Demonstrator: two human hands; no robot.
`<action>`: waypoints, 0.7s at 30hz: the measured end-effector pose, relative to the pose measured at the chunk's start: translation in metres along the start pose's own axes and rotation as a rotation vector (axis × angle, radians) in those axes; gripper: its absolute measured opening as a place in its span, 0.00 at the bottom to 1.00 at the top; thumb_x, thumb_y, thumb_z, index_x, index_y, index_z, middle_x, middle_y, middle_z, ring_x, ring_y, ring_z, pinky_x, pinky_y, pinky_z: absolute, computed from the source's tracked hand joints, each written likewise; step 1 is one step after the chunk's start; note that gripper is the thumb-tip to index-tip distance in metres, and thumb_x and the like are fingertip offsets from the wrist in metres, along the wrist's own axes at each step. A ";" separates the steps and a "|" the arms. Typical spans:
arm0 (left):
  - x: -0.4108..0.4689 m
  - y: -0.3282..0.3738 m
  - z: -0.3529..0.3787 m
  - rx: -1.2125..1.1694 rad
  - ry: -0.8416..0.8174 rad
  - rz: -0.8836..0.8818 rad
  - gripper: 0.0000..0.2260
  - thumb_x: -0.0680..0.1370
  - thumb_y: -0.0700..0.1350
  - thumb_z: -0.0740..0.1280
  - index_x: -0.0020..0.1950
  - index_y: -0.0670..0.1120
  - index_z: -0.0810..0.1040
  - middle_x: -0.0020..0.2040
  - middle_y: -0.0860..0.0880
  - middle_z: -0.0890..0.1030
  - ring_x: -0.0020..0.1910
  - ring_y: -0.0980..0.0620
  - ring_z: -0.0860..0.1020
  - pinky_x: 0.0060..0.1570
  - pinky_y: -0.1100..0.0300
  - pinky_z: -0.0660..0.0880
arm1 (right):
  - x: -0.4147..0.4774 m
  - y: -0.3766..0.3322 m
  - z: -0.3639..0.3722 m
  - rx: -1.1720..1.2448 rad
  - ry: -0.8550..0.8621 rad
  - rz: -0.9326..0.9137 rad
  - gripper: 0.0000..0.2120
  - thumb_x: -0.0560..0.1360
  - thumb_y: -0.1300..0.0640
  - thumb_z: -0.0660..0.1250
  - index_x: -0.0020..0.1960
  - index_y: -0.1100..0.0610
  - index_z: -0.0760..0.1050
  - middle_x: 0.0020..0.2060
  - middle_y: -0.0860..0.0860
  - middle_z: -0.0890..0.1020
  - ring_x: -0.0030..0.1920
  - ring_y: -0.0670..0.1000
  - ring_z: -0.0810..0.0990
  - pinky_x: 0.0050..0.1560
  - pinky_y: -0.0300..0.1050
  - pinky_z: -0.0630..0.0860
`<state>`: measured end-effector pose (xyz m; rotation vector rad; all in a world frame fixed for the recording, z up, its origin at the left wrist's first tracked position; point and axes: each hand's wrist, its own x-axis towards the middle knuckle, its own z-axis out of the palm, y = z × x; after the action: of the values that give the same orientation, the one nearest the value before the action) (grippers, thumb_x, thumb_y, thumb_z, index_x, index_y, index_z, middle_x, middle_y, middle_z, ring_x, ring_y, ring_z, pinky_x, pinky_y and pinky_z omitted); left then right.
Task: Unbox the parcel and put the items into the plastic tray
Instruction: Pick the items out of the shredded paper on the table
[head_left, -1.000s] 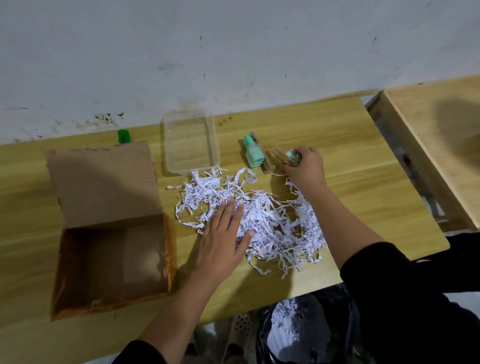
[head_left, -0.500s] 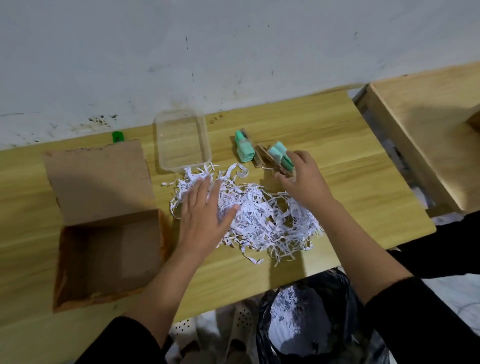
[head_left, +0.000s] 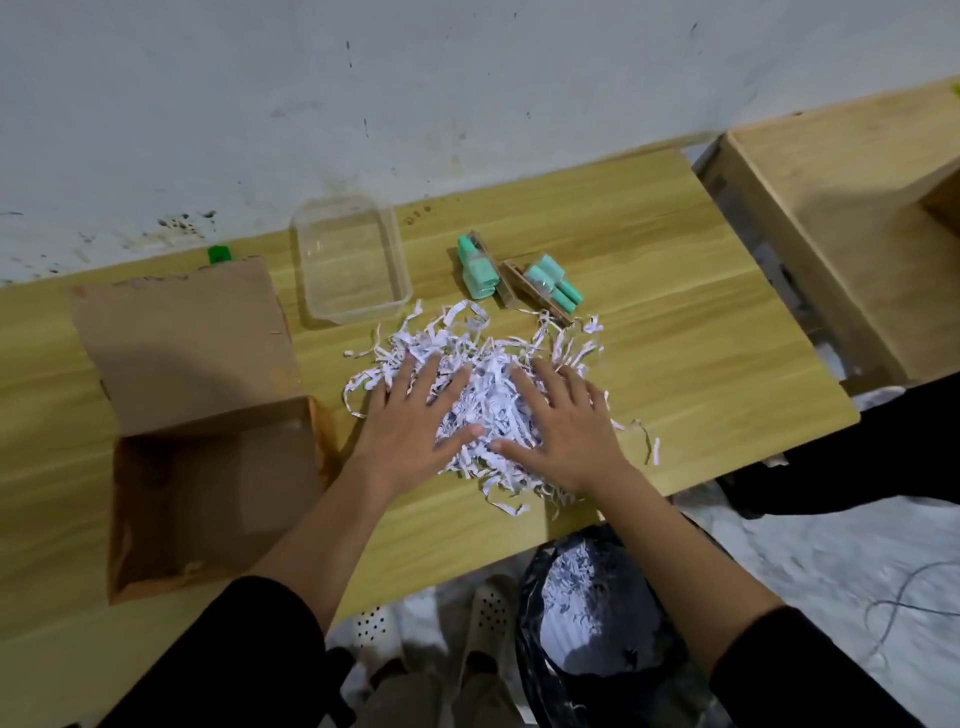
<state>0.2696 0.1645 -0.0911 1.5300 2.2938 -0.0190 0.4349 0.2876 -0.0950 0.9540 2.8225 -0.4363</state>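
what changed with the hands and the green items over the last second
The right hand let go of the second green item, leaving it beside the first, and came back onto the shredded paper. The left hand stayed flat on the paper. The tray stays empty; the box stays open.

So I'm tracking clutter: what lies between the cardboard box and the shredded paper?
Only bare table separates the cardboard box from the shredded paper, head view.
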 end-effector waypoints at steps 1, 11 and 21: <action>-0.001 0.000 0.003 0.043 0.016 0.006 0.35 0.69 0.71 0.33 0.75 0.60 0.39 0.78 0.50 0.46 0.77 0.44 0.45 0.72 0.44 0.49 | 0.000 -0.002 0.004 -0.029 0.042 -0.013 0.39 0.69 0.27 0.46 0.74 0.46 0.52 0.73 0.54 0.64 0.71 0.60 0.63 0.67 0.60 0.63; 0.000 0.011 0.016 0.069 0.119 0.047 0.23 0.75 0.56 0.54 0.58 0.44 0.78 0.47 0.44 0.81 0.30 0.45 0.79 0.22 0.58 0.73 | -0.003 -0.019 0.014 0.030 0.191 -0.063 0.17 0.73 0.51 0.56 0.58 0.56 0.71 0.52 0.58 0.80 0.41 0.61 0.77 0.35 0.49 0.76; -0.007 0.016 -0.003 -0.150 0.058 0.097 0.16 0.82 0.47 0.54 0.67 0.43 0.67 0.62 0.44 0.70 0.56 0.43 0.74 0.51 0.52 0.69 | -0.018 -0.051 0.002 0.212 0.159 0.199 0.07 0.75 0.60 0.62 0.50 0.62 0.74 0.50 0.61 0.74 0.45 0.63 0.75 0.36 0.50 0.67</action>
<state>0.2849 0.1656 -0.0833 1.5807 2.2068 0.2214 0.4182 0.2379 -0.0813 1.3523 2.8200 -0.6709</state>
